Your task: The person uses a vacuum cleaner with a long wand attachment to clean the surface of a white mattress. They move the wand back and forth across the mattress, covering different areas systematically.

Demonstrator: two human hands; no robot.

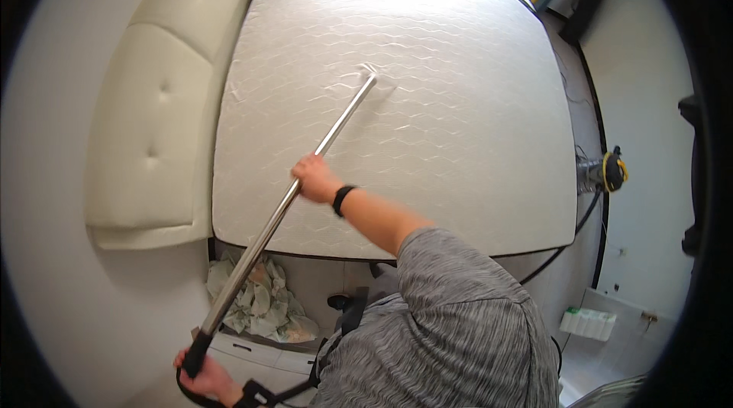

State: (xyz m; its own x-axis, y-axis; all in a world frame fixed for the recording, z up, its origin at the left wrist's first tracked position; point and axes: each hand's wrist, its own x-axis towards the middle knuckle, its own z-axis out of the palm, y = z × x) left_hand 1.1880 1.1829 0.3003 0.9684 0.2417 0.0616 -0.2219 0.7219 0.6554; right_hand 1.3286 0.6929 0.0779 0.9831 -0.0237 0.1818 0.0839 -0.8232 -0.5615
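Mattress: a bare white quilted mattress (458, 102) is filling most of the view, lying beside a cream tufted headboard (153, 125) on its left.
Vacuum tube: the long chrome vacuum tube (305, 171) is running diagonally, its long axis pointing from lower left near the person up and right onto the mattress.
Nozzle: the small nozzle (369, 70) at the tube's far end is pressing on the mattress near its middle.
Right hand: the right hand (313, 177) is reaching forward, fingers wrapping around the tube's mid-length.
Left hand: the left hand (205, 374) is gripping the black handle end, fingers closing around it.
Floor: a crumpled patterned cloth (263, 302) is lying below the mattress edge.
Vacuum body: a yellow-and-grey canister (607, 171) is sitting right of the mattress.
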